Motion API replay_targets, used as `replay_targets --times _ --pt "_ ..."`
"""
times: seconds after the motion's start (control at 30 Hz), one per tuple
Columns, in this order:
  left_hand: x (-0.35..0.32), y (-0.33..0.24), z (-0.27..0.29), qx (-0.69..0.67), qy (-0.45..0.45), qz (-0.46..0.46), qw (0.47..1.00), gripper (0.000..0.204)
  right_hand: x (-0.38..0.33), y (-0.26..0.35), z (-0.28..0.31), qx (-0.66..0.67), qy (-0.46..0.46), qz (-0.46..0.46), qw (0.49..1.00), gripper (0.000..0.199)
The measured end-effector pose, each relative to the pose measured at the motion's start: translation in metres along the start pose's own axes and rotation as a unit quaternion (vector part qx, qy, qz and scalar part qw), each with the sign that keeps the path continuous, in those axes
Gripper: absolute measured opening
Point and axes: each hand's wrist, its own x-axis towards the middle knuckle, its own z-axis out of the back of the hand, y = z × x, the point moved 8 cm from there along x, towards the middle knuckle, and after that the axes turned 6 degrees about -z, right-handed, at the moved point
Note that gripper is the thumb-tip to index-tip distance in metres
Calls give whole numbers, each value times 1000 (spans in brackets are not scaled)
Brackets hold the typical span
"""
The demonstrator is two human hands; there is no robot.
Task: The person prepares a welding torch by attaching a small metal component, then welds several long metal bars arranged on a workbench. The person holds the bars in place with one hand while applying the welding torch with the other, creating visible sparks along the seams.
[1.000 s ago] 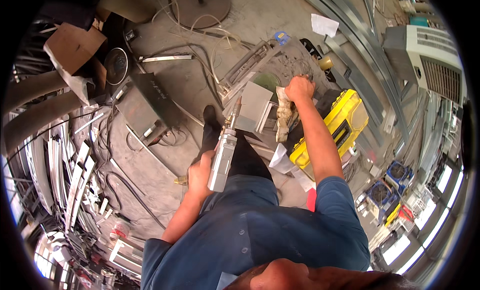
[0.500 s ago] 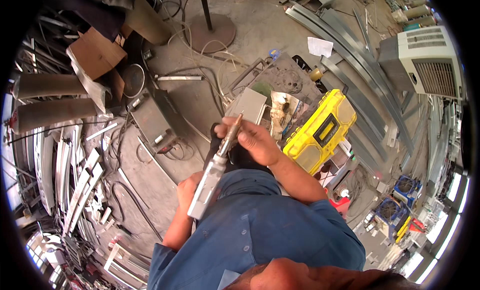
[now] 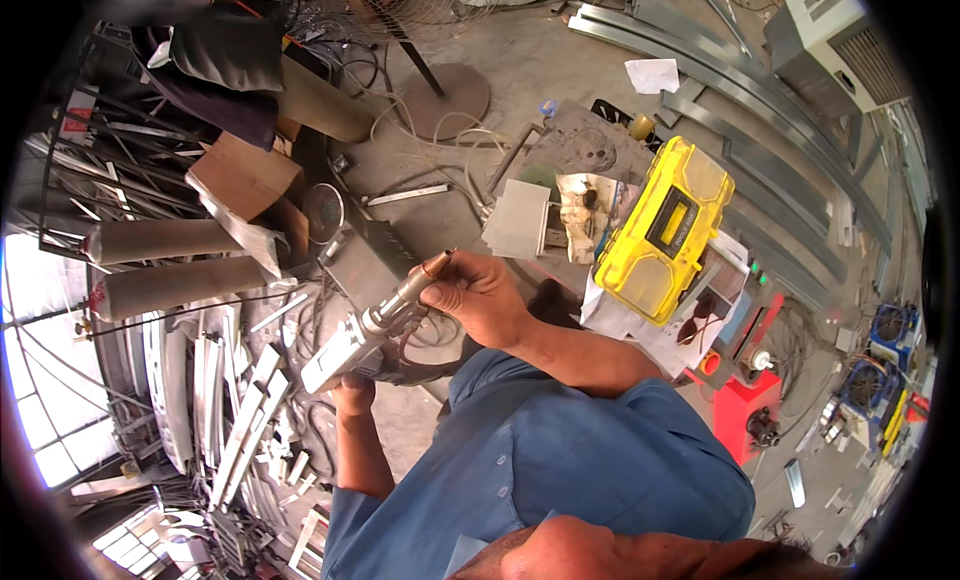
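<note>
A silver-grey handheld welding torch (image 3: pixel 345 350) with a copper-coloured nozzle (image 3: pixel 435 267) is held up in front of my body, its tip pointing up and to the right. My right hand (image 3: pixel 478 295) is closed at the nozzle end, thumb and fingers around the copper part. From below, my left hand (image 3: pixel 353 393) grips the rear body of the torch, which covers most of its fingers. A dark hose or cable (image 3: pixel 425 372) hangs under the torch, close to my shirt.
Right of my right arm, a yellow plastic case (image 3: pixel 655 235) lies on a cluttered table with papers and sunglasses (image 3: pixel 697 320). Metal profiles (image 3: pixel 740 75) lie behind it. To the left are an open cardboard box (image 3: pixel 243 185), gas cylinders (image 3: pixel 175 288) and heaped metal offcuts (image 3: pixel 240 410).
My hands and the torch have moved left, and the torch leans over further. My right hand stays at its nozzle. The whole view has turned, showing more of the left side and its window.
</note>
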Motion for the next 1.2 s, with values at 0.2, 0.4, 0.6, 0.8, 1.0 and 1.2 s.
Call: replay_targets --times 0.2,0.4,0.6,0.8,1.0,1.2 --pt "30 -20 -17 -67 44 70 994 111 -5 6 -19 -58 -7 40 997 21" --pt "39 -36 -45 -104 74 75 989 102 -8 11 -15 -35 -13 40 999 25" --pt "32 -27 -42 -82 82 68 991 109 -17 12 -8 -47 -8 60 997 25" --pt "17 -32 -37 -45 66 38 996 105 -24 19 -12 -43 32 88 995 20" --pt "1 -31 -27 -3 73 -36 997 93 -34 12 -7 -67 80 50 993 21" --pt "-22 -12 12 185 -9 -97 978 87 -44 19 6 -216 -5 87 973 60"
